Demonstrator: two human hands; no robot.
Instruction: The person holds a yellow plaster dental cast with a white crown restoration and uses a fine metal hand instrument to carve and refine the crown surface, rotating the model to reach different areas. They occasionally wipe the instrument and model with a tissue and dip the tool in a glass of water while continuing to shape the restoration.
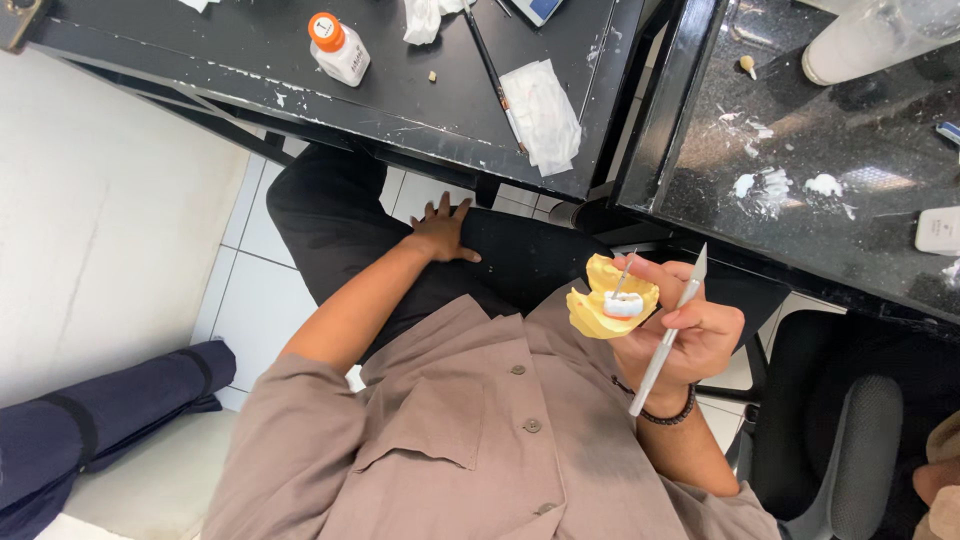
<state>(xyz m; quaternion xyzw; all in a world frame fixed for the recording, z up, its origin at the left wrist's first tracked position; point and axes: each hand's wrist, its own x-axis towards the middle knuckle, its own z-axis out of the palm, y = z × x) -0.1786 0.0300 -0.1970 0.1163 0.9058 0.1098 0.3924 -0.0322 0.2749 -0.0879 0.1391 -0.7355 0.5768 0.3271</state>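
My right hand [690, 330] is raised in front of my chest and grips a yellow dental cast [600, 300] with a white patch [623, 305] on it. The same hand also carries a silver scalpel-like tool [668, 335] between the fingers, blade pointing up, and a thin metal pin [624, 272] stands out of the cast. A dark bead bracelet [672, 415] circles that wrist. My left hand [441, 230] rests flat on my dark-trousered thigh, fingers spread, with nothing in it.
A black worktable [250, 60] holds a white bottle with an orange cap [338, 48], a crumpled tissue [542, 115], a pencil [490, 70] and white smears. A second black counter [800, 220] lies to the right. A chair [850, 450] and a rolled dark-blue bag [90, 420] flank me.
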